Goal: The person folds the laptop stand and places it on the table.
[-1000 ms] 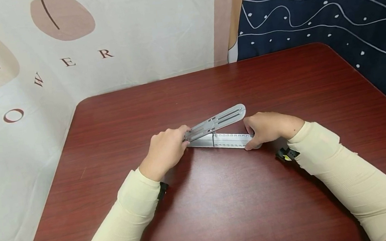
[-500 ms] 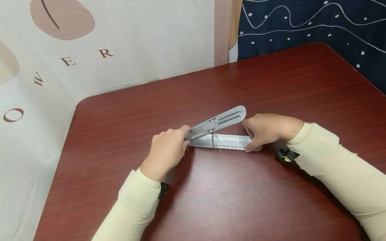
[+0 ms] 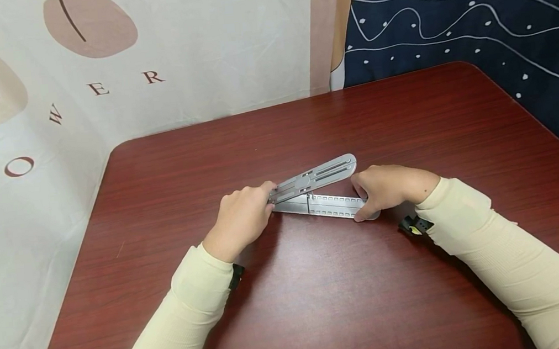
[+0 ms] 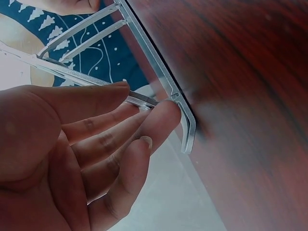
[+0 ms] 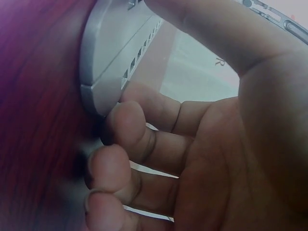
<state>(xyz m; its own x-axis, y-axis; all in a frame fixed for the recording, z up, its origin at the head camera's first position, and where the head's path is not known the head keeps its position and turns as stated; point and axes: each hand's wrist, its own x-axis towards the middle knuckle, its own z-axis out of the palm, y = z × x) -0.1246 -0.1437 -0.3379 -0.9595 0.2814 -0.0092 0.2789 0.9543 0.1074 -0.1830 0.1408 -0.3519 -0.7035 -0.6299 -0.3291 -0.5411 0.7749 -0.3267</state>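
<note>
A silver folding laptop stand lies on the table, its slotted upper plate raised at an angle over the notched base. My left hand pinches the joined left end between thumb and fingers. In the left wrist view, thin struts prop the upper plate off the base bar, which ends in a bent lip. At the other end my right hand grips the base across its edges. Seen from the right wrist, the base's rounded end sits between thumb and fingers.
The dark red wooden table has rounded far corners. A pale printed cloth hangs behind it, and a navy tree-patterned cloth hangs at the right. Dark wrist cameras sit under both cuffs.
The stand's right end and the tip of its upper plate have shifted slightly toward me, my right hand with them. My left hand stays nearly still, and both hands keep hold.
</note>
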